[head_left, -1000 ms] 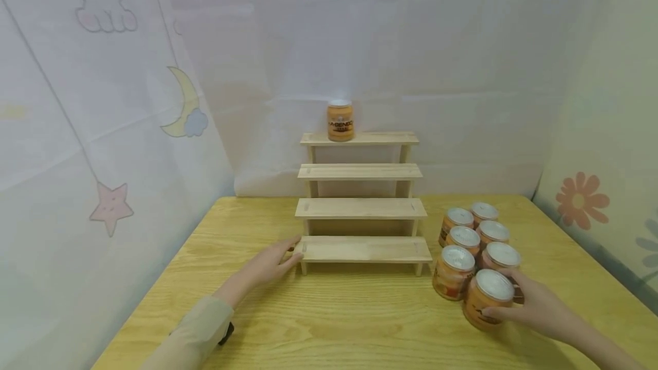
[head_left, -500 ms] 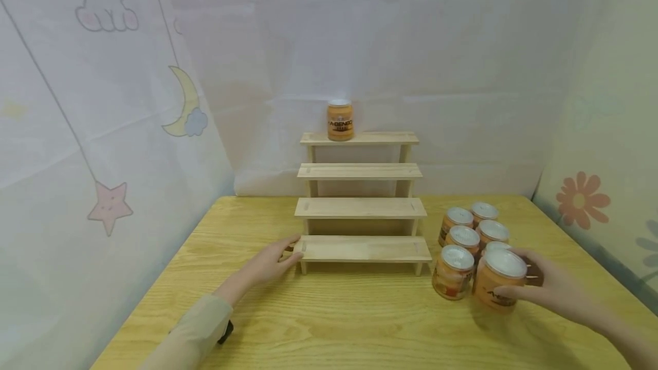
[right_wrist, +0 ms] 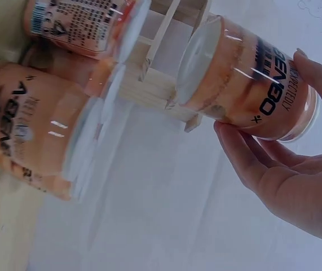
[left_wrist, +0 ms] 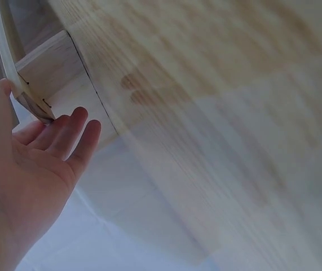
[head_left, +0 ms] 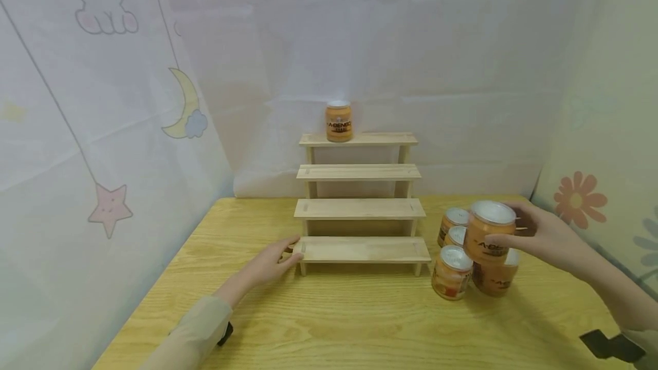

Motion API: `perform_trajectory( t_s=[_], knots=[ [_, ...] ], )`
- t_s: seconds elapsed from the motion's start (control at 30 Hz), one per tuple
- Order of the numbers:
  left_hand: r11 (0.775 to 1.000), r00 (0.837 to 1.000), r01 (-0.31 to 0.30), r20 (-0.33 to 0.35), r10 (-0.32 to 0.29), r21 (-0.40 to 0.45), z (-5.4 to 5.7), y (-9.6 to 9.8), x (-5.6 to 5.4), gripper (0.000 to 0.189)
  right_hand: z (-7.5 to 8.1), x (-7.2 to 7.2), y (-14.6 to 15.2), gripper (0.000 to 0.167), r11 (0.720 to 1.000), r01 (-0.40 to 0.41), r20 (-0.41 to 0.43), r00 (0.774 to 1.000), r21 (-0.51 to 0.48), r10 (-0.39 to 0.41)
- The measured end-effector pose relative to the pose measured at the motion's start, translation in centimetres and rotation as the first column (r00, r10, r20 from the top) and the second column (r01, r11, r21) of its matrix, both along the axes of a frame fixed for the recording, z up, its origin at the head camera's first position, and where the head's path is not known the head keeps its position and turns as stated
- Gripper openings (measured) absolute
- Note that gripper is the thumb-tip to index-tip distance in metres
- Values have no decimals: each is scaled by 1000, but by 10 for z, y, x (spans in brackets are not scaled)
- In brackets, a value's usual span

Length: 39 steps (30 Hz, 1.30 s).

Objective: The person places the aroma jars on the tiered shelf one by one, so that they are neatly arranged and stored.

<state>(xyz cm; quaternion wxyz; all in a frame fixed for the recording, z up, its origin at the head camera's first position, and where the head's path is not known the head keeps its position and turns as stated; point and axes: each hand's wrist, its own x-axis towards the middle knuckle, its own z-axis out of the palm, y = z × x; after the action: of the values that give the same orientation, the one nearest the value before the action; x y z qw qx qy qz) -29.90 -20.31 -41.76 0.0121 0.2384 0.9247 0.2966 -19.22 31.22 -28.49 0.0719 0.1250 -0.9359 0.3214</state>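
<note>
My right hand [head_left: 547, 238] grips an orange can [head_left: 490, 236] with a silver lid, thumb on one side and fingers on the other. That can is raised over the other cans and hides part of them. In the right wrist view the held can [right_wrist: 251, 79] shows its dark lettering. My left hand [head_left: 269, 261] pinches the left end of the lowest board of a four-step wooden display stand [head_left: 362, 249]; the left wrist view has thumb and fingers on either side of the board end [left_wrist: 34, 104]. Another orange can [head_left: 338, 122] stands upright on the top step, left of its middle.
Several matching cans, among them a front one [head_left: 452, 274] and one under the held can [head_left: 496, 277], stand grouped on the wooden table [head_left: 329, 324] right of the stand. A pale cloth backdrop [head_left: 462, 73] hangs close behind and along both sides.
My right hand has lifted the front right can off the table, up and toward the back over the group. The left hand has stayed at the stand's end.
</note>
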Motion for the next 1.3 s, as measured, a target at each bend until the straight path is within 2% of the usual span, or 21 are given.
perform_trajectory(
  t_s=[0.3, 0.53, 0.67, 1.0, 1.3],
  knots=[
    [1000, 1000, -2, -8, 2, -24, -3, -1, 0, 67, 31, -43, -27, 69, 997, -26, -43, 999, -66, 23],
    [1000, 1000, 7, -30, -7, -3, -3, 1, 0, 65, 58, -91, -55, 76, 988, -13, -31, 999, -152, 9],
    [1000, 999, 1, -32, -1, -11, -3, 2, 1, 65, 69, -116, -72, 80, 980, -38, -48, 998, -194, 29],
    [1000, 1000, -16, -22, 15, -14, -4, -2, 9, 69, 86, -169, -109, 96, 964, -32, -86, 996, -265, 9],
    [1000, 1000, -2, -23, 2, -19, -2, 1, 14, 69, 94, -206, -127, 89, 915, -25, -111, 994, -403, -21]
  ],
)
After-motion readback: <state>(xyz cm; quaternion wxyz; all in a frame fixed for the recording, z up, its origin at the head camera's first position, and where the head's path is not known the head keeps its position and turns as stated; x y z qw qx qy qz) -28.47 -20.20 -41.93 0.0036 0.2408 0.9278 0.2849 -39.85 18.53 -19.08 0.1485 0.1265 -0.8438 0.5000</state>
